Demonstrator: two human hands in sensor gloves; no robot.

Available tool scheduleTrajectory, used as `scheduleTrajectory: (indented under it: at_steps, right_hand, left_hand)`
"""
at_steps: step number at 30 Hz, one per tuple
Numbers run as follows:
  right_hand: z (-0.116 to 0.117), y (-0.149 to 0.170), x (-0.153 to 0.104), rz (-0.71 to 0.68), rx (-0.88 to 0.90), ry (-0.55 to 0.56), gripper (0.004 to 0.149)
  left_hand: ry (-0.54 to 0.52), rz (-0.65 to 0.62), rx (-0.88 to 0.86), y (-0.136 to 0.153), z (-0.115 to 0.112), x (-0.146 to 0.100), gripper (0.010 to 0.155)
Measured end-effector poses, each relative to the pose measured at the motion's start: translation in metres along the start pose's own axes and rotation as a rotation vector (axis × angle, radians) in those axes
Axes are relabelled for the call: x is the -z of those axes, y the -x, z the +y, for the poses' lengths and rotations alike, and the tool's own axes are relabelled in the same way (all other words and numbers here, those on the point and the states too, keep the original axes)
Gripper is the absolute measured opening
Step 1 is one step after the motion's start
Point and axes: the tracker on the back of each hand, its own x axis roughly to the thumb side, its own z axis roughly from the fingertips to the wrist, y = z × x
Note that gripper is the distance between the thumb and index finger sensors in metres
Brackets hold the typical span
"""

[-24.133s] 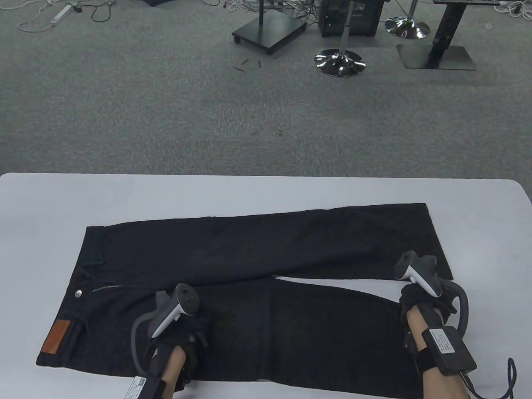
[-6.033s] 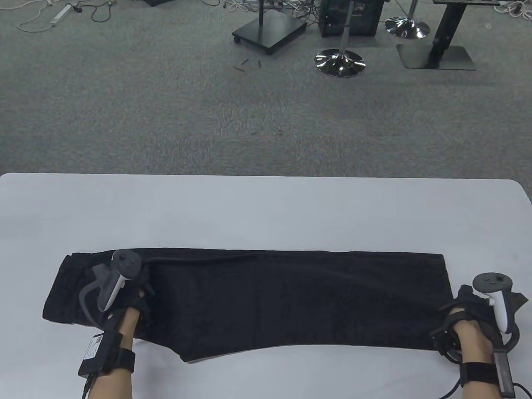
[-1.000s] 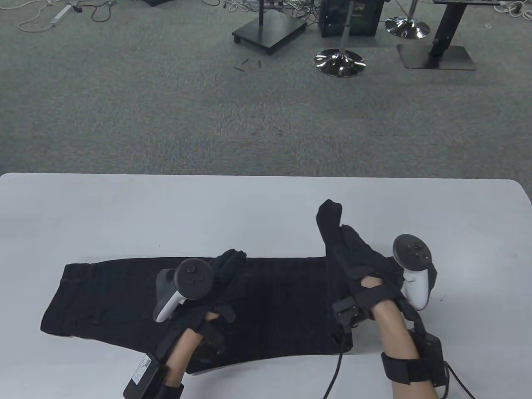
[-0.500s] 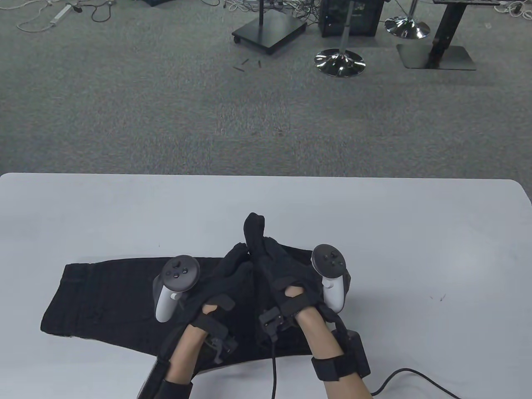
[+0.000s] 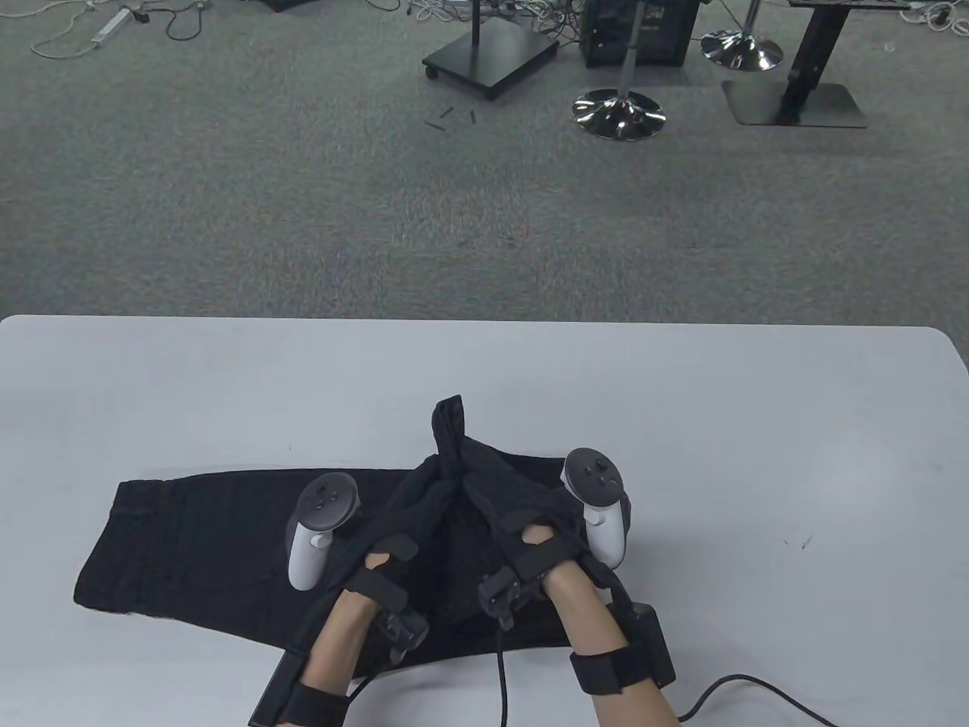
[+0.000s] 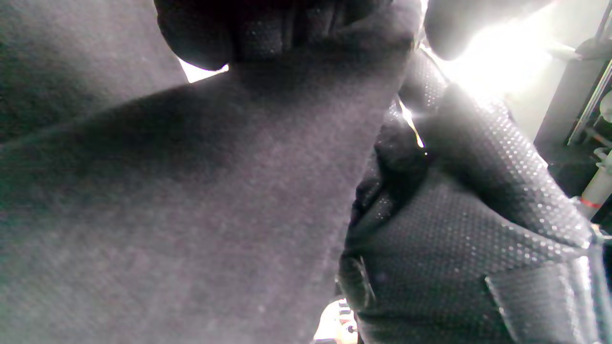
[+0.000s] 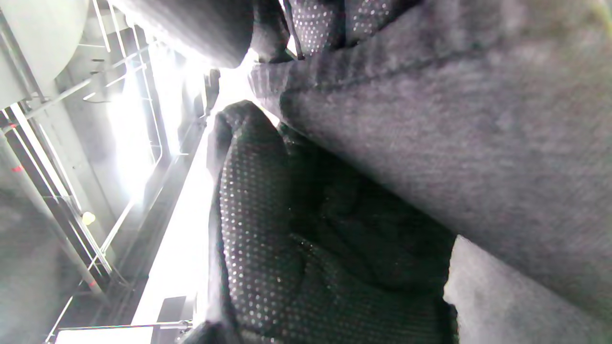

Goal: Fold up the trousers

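The black trousers (image 5: 197, 538) lie folded lengthwise on the white table (image 5: 757, 424), waist end at the left. Their right part is lifted and doubled over toward the middle. A cloth corner (image 5: 449, 420) sticks up between my hands. My left hand (image 5: 416, 500) and right hand (image 5: 496, 492) meet at the middle and both grip the lifted cloth. In the left wrist view my fingers (image 6: 287, 28) curl over the dark fabric (image 6: 167, 200), next to the other dotted glove (image 6: 478, 215). The right wrist view shows fabric (image 7: 454, 119) and a dotted glove (image 7: 253, 215) close up.
A cable (image 5: 757, 689) from my right wrist lies on the table at the front right. Beyond the table's far edge is grey carpet with a chrome chair base (image 5: 618, 113) and a black stand base (image 5: 490, 57).
My right hand carried the leg end leftward from the right side to the middle, meeting my left hand. In the last half second the raised cloth corner sank slightly.
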Motion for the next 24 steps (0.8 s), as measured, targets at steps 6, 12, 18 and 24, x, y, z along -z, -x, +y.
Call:
scheduleTrajectory:
  at_steps: [6,12,18,24]
  right_hand:
    - [0.004,0.006,0.004,0.022,0.037,-0.073,0.054]
    - [0.004,0.008,0.004,0.058,0.028,-0.080,0.053]
    - [-0.008,0.008,0.002,0.076,0.000,0.000,0.054]
    - [-0.009,0.013,0.005,0.041,0.019,-0.061,0.064]
  left_hand:
    - [-0.018,0.010,-0.061,0.010,0.007,-0.001,0.076]
    - [-0.042,0.022,-0.035,0.013,0.009,-0.001,0.070]
    - [-0.025,0.021,-0.051,0.012,0.007,0.000,0.069]
    - [-0.005,0.021,0.014,0.003,0.000,0.000,0.070]
